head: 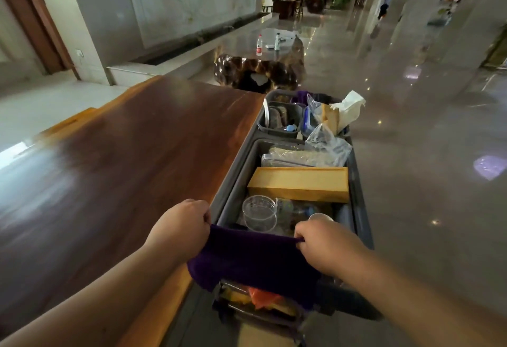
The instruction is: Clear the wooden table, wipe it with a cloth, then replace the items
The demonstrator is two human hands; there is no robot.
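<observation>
Both hands — left (182, 227), right (326, 245) — pinch a soft purple cloth (252, 258) taut over the grey plastic cart (362, 209), beside the glossy, dark-grained wooden counter (123, 154).

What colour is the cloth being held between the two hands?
Dark purple. The cloth shows best in the head view, the only one.

No legible text, brand, number or sign is found anywhere in the view. The red label on the water bottle (259, 45) standing on the far stone table is too small and blurred to read. The glass measuring cup (259, 213) in the grey cart bin bears faint graduation marks, but their figures cannot be made out.
</observation>
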